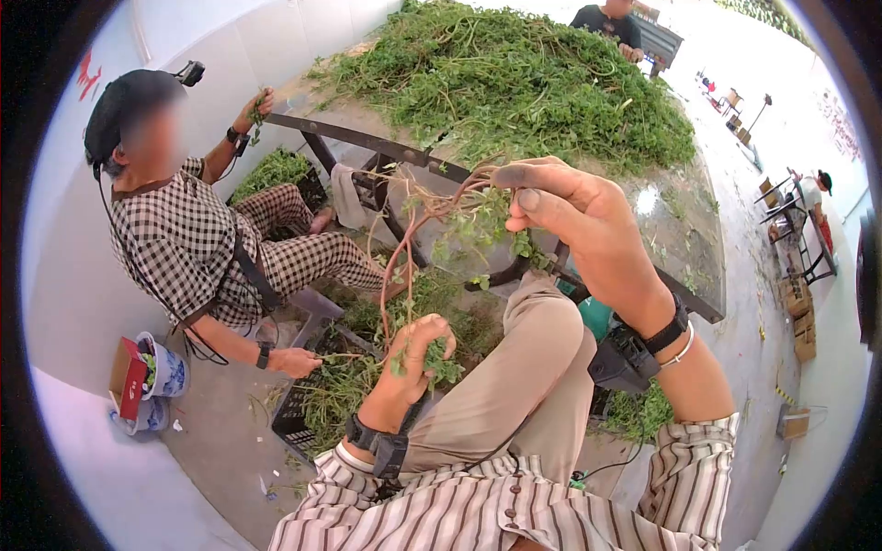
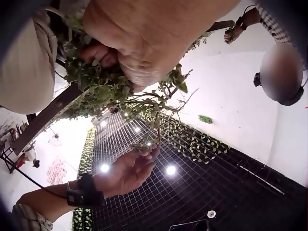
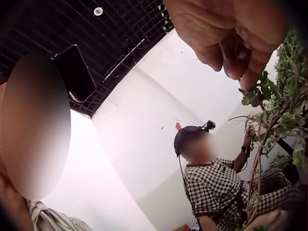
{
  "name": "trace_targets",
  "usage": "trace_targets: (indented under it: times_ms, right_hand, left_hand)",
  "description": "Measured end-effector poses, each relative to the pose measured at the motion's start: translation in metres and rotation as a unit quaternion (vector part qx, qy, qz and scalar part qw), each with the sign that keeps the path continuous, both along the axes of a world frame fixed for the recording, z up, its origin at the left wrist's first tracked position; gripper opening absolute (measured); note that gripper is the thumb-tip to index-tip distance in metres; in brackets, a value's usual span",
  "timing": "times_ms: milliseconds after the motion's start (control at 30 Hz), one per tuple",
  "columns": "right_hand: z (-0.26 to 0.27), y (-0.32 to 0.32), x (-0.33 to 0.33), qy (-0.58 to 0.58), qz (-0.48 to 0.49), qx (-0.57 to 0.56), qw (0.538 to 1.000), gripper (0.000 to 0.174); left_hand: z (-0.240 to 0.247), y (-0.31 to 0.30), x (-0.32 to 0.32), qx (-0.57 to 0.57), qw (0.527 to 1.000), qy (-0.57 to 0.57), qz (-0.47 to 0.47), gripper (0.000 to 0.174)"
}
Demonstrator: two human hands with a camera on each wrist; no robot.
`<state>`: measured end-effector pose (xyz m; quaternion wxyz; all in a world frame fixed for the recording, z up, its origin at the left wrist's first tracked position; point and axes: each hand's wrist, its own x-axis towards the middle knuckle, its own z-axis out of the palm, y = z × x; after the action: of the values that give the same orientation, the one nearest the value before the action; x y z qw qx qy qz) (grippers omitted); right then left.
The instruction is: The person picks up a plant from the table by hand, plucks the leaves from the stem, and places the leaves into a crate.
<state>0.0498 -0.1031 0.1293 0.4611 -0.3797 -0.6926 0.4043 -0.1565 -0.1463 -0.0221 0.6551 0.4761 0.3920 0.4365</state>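
Long reddish stems with small green leaves stretch between the two hands in the head view. The right hand, raised near the table edge, pinches the upper end of the stems between thumb and forefinger; its fingertips look dark. Lower down, the left hand has its fingers curled round the leafy lower part, and leaves poke out beside them. In the left wrist view, leaves crowd under the left hand. The right wrist view shows the right hand above leafy stems.
A big heap of greens covers the table. Below, a black crate holds more greens. At left sits a person in checked clothes, holding sprigs. Buckets and a red box stand by the wall.
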Motion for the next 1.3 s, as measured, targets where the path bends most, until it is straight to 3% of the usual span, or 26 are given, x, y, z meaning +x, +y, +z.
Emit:
trace_targets:
  times_ms: [67, 267, 400, 467, 533, 600, 633, 767, 867, 933, 1000, 1167, 1300]
  right_hand:
    - [-0.001, 0.001, 0.000, -0.005, -0.006, -0.003, 1.000, 0.026]
    - [-0.004, 0.006, 0.004, 0.008, -0.012, -0.016, 1.000, 0.027]
    - [-0.007, 0.008, 0.005, 0.050, -0.024, -0.021, 0.998, 0.026]
    - [-0.009, 0.007, 0.008, 0.066, -0.028, -0.008, 0.997, 0.025]
    - [-0.009, 0.006, 0.010, 0.073, -0.031, -0.012, 0.997, 0.026]
    - [-0.012, 0.006, 0.013, 0.072, -0.036, -0.012, 0.997, 0.026]
    - [-0.012, 0.007, 0.015, 0.070, -0.041, -0.010, 0.997, 0.027]
    - [-0.009, 0.004, 0.020, 0.062, -0.040, -0.028, 0.997, 0.027]
    - [-0.011, 0.002, 0.023, 0.064, -0.044, -0.021, 0.997, 0.027]
    - [-0.012, 0.003, 0.024, 0.076, -0.037, -0.023, 0.996, 0.027]
    - [-0.012, 0.003, 0.023, 0.071, -0.044, -0.027, 0.996, 0.027]
    - [-0.014, -0.001, 0.026, 0.053, -0.042, -0.030, 0.997, 0.027]
    - [-0.012, -0.006, 0.024, 0.092, -0.052, -0.046, 0.993, 0.027]
  left_hand:
    - [-0.008, 0.004, 0.000, -0.145, 0.989, -0.037, -0.017, 0.015]
    - [-0.008, 0.001, 0.004, -0.148, 0.987, -0.059, -0.038, 0.018]
    - [-0.005, -0.001, 0.007, -0.124, 0.990, -0.052, -0.035, 0.016]
    - [-0.006, 0.001, 0.006, -0.047, 0.998, -0.047, -0.012, 0.019]
    - [0.013, -0.001, 0.003, -0.072, 0.997, -0.037, 0.008, 0.019]
    - [0.015, -0.002, -0.001, -0.025, 0.994, -0.053, 0.088, 0.017]
    - [0.019, -0.001, -0.004, 0.040, 0.992, -0.015, 0.115, 0.015]
    - [0.008, 0.005, -0.021, 0.126, 0.964, 0.090, 0.215, 0.015]
    - [0.010, 0.005, -0.026, 0.098, 0.964, 0.090, 0.229, 0.015]
    - [0.014, 0.004, -0.022, 0.097, 0.969, 0.076, 0.213, 0.017]
    - [0.021, 0.002, -0.012, 0.043, 0.989, 0.045, 0.135, 0.020]
    - [0.038, 0.002, 0.011, 0.053, 0.998, 0.040, 0.020, 0.020]
    - [0.037, 0.002, 0.004, 0.057, 0.991, 0.024, 0.121, 0.014]
